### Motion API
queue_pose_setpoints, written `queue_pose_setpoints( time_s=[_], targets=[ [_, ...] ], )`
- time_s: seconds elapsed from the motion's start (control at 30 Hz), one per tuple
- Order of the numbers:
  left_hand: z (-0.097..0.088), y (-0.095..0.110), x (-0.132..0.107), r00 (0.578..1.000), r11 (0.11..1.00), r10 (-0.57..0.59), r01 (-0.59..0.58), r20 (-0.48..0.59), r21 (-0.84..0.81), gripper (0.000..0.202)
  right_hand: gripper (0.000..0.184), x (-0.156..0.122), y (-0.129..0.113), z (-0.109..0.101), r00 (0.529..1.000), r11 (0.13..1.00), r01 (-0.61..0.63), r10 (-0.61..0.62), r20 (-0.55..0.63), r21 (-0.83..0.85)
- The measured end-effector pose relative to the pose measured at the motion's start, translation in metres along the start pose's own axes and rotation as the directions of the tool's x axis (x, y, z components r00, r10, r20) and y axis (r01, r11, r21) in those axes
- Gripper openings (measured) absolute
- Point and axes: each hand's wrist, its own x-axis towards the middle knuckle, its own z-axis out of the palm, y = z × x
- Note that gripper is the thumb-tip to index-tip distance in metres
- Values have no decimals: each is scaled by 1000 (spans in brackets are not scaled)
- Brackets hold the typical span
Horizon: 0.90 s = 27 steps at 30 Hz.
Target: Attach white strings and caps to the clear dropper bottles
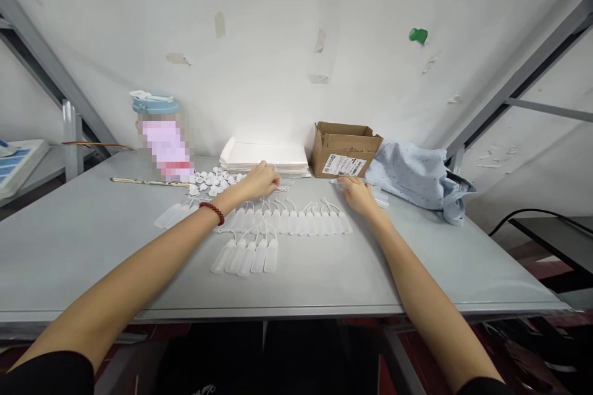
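- Left hand [263, 181] at white tags' [293, 224] 11 o'clock, fingers curled, grip hidden
- Right hand [359, 195], 2 o'clock; cannot tell its grip
- Gap before desk edge [306, 308], 6 o'clock

- Left hand [262, 181]: fingers curled, in front of a white stack [269, 154]; what it grips cannot be made out. Red bead bracelet [212, 213] on the wrist.
- Right hand [359, 195]: before an open, labelled cardboard box [345, 149], just beside clear plastic pieces [380, 199].
- Row of translucent tags [303, 223] with cords, lying side by side; five corded tags [249, 258] lie nearer the table edge.
- White caps [215, 179]: loose pile, left of the stack.
- Grey table [333, 284]: blue cloth [407, 176] at right, blue-lidded container [160, 105] at left, body pixelated.
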Motion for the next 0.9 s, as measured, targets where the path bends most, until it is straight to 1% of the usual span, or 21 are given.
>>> queue_pose_setpoints(
  time_s=[0.1,0.33,0.47,0.57,0.7,0.8,0.83,0.9],
  targets=[
    [0,-2,0,1000,1000,-8,8,-14,-10,19,40,1,-4,2,1000,1000,5,-4,22,-26],
    [3,-7,0,1000,1000,-2,2,-20,-20,22,41,0,-4,1,999,996,-38,40,21,-76],
    [8,-7,3,1000,1000,-11,11,-17,-13,25,40,1,-3,4,998,996,-56,59,33,-71],
    [10,-6,6,1000,1000,-8,7,-21,-13,22,40,1,-2,4,998,997,-52,54,33,-60],
    [5,-5,9,999,999,1,-3,-53,-32,20,42,1,-5,2,999,997,-52,52,10,-54],
    [-6,-5,9,994,998,-26,21,-103,-53,19,43,0,-12,-3,998,1000,-27,27,-54,-9],
    [-10,-3,9,990,997,-41,31,-132,-72,18,41,-2,-17,-5,995,999,4,0,-97,41],
    [-16,3,5,971,988,-74,39,-229,-153,16,37,-7,-30,-10,975,973,116,-72,-212,201]
  ],
)
